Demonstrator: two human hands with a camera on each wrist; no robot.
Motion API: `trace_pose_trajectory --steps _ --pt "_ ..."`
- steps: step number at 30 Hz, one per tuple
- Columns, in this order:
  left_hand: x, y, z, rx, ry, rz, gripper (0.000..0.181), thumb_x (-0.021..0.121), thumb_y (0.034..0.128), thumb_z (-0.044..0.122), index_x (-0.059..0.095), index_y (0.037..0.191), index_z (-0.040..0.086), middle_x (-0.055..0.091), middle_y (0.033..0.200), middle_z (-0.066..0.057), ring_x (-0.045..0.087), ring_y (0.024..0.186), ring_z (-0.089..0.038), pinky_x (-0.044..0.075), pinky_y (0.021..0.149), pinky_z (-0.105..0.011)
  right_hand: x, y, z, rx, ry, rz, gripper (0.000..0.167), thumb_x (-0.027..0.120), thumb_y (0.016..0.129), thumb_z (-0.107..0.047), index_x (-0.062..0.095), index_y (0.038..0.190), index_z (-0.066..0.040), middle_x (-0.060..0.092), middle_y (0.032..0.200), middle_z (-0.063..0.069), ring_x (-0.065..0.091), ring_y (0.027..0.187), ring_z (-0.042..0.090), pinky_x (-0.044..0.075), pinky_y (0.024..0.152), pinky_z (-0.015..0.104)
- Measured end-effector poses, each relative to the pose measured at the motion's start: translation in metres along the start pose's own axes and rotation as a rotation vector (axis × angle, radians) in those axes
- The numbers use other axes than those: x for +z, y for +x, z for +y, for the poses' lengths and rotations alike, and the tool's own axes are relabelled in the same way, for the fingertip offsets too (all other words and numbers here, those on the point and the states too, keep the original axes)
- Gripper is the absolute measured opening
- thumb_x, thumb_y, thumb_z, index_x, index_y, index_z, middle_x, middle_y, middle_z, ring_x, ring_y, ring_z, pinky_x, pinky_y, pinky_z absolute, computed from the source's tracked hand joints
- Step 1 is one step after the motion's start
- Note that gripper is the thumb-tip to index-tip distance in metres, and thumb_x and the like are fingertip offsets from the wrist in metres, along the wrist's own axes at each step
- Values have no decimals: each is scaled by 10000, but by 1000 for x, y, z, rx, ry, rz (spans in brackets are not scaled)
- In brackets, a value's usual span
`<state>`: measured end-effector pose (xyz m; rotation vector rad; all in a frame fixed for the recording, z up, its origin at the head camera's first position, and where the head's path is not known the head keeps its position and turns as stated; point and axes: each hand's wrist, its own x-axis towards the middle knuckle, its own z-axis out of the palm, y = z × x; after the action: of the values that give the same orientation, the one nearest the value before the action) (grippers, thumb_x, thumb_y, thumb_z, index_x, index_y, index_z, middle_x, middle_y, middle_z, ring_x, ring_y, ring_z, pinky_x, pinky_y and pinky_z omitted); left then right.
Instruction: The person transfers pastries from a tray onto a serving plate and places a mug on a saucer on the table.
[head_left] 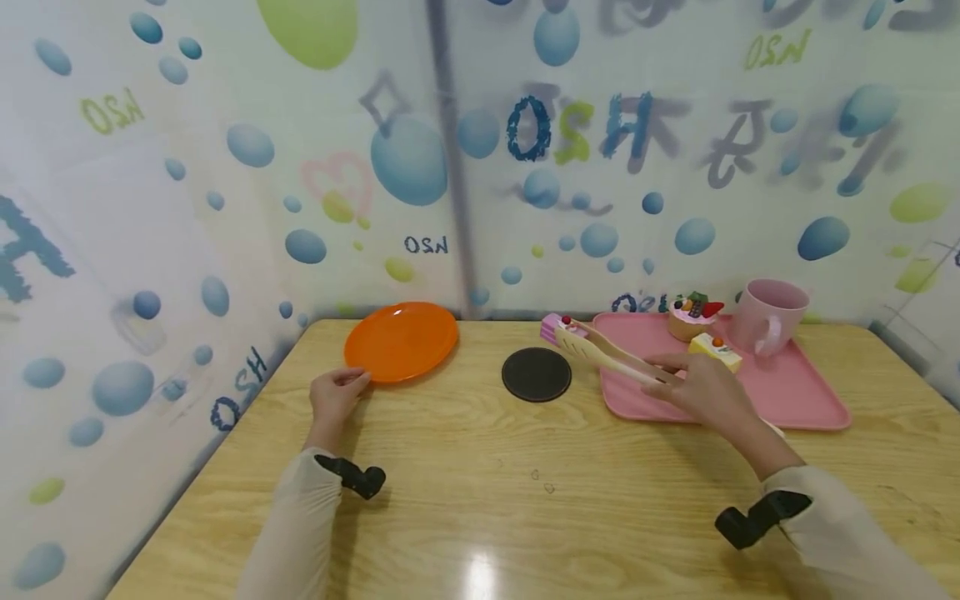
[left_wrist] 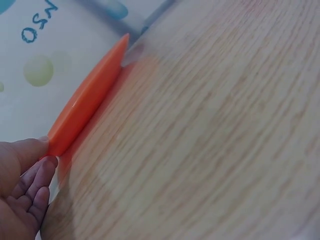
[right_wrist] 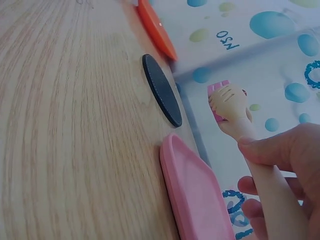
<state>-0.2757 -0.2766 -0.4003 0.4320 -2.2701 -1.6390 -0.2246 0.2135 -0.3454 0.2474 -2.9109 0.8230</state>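
With the left hand (head_left: 337,402) pinching the plate (head_left: 401,342) at its near-left rim and the right hand (head_left: 708,393) gripping the tongs (right_wrist: 270,195), the cake (head_left: 551,330) clamped in their tips, left of the tray (head_left: 798,396), probably wants light, even pressure.

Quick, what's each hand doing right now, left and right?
Left hand: pinching the orange plate by its edge.
Right hand: holding tongs closed on a small pink cake.

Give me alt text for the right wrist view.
The right hand holds cream tongs gripping a pink cake piece. Also visible: a pink tray, a flat round black coaster and part of an orange plate along a wood-grain table.
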Motion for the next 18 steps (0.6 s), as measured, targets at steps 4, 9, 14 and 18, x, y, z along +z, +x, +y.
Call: trace_pose_trajectory --steps 4,9,14,18 --pt "1 0 0 5 17 5 303 682 826 83 622 1038 -125 622 718 -2 541 598 1 452 558 -125 1 5 -2 -3 2 5 504 714 785 -347 620 1181 -50 645 933 157 523 700 219 341 522 300" --pt "2 0 0 -4 9 10 297 684 822 75 623 1032 -126 606 690 22 546 595 -4 462 554 -133 3 9 -3 -26 -10 9 491 718 785 -335 627 1167 -40 649 902 127 513 707 219 346 559 309" --pt "1 1 -1 -31 -31 -2 295 676 824 58 615 1046 -127 606 680 25 581 598 -32 494 568 -168 7 14 -3 -22 -8 -6 504 710 791 -346 619 1181 -40 645 895 108 516 713 217 358 567 308" --pt "1 1 -1 -28 -34 -3 296 676 825 57 616 1049 -126 620 693 10 594 598 -41 502 575 -179 8 16 -5 -26 -19 -4 504 706 792 -353 619 1183 -47 650 919 116 527 721 219 361 569 303"
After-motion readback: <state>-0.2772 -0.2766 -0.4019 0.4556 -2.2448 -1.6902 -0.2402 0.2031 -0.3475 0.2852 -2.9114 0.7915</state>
